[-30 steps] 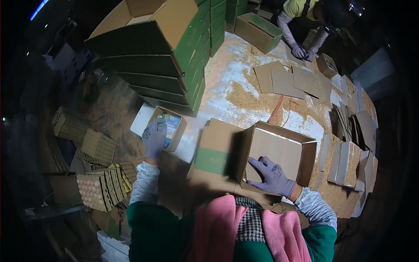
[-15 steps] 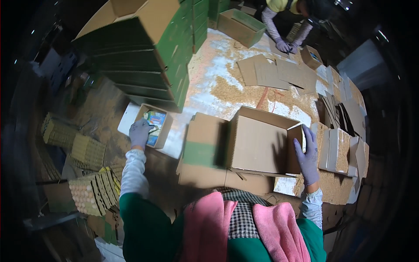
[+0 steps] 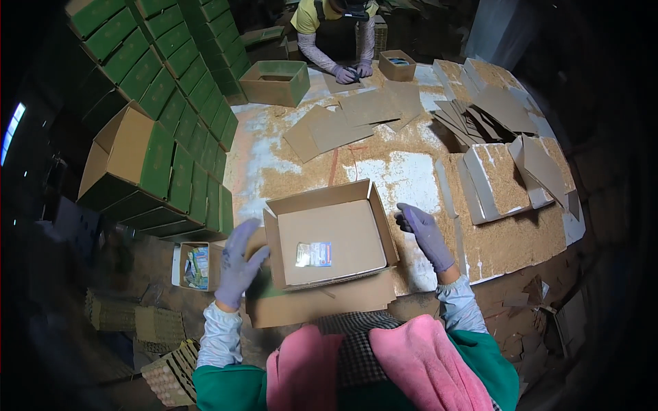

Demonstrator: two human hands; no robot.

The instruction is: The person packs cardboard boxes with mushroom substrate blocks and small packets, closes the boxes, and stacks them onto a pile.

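An open cardboard box (image 3: 329, 226) stands before me, with a small printed packet (image 3: 314, 254) lying flat on its bottom. My left hand (image 3: 240, 267), in a pale purple glove, is beside the box's left wall with fingers spread and nothing in them. Off the box's right wall, my right hand (image 3: 426, 238) is raised in the same kind of glove; its fingers are loosely bent and appear to hold nothing. Flattened cardboard (image 3: 322, 301) lies under and in front of the box. Left of my left hand, a small carton (image 3: 214, 267) contains colourful printed packets (image 3: 197, 266).
Stacked green boxes (image 3: 171, 82) rise at the left. Across the sawdust-strewn table (image 3: 404, 171), a co-worker's gloved hands (image 3: 353, 72) work near cardboard sheets (image 3: 356, 116). Sawdust-covered white blocks (image 3: 504, 178) line the right side. Egg trays (image 3: 168, 373) are stacked lower left.
My left hand has left the small carton and come to the large box, where a packet now lies inside. My right hand has let go of the box's right wall. The view has shifted.
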